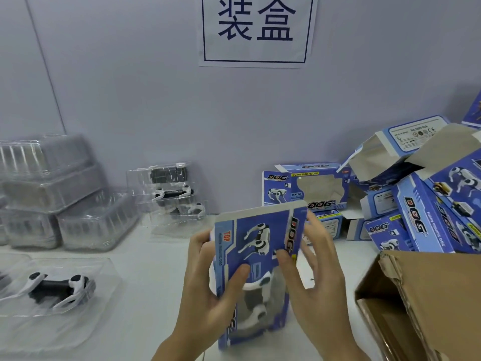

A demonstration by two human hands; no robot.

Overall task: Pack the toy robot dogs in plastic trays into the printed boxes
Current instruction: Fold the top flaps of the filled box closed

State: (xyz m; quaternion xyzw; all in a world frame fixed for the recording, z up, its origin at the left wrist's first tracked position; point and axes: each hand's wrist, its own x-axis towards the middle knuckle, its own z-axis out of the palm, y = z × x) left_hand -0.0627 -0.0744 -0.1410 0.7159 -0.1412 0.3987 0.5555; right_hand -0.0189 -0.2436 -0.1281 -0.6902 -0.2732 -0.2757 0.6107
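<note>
**Printed box upright in both hands**

Printed box [256, 272] held near centre above white table [156, 269], long axis near-to-far, open flap end pointing far; toy dog [256, 300] visible through window; left hand [208, 290] gripping left edge, right hand [316, 277] curled round right side; trayed dog [56, 289] near left; empty boxes [416, 199] piled far right; cardboard carton [426, 303] near right; grey wall with sign [256, 29] beyond.

Blue printed box [256, 256] shows a white dog; brown carton [426, 303]; clear trays [70, 212].

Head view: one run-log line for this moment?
phase: boxing | left hand + right hand: grip printed box upright | toy dog visible inside | next tray waiting left
</note>
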